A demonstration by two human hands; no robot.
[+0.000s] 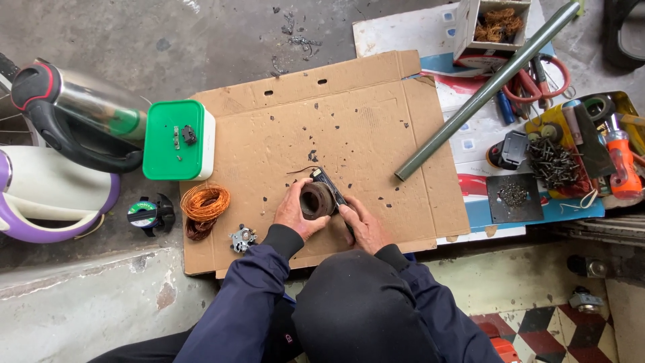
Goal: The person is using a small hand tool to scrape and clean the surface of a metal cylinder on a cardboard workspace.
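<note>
Both hands are on the small dark motor coil (317,199), mid cardboard sheet (376,121). Left hand (293,214) wraps it from the left; right hand (363,225) looks closed on a thin dark tool (330,185) angled up-left across it, I think.

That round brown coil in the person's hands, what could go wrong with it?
The coil is pinched between the left hand and right hand, with a thin wire sticking out; that wire might poke a finger or snag. The dark tool pressed against the coil could slip toward the bare fingers. Small dark bits lie scattered on the cardboard, so tiny parts may get lost among them.
</note>
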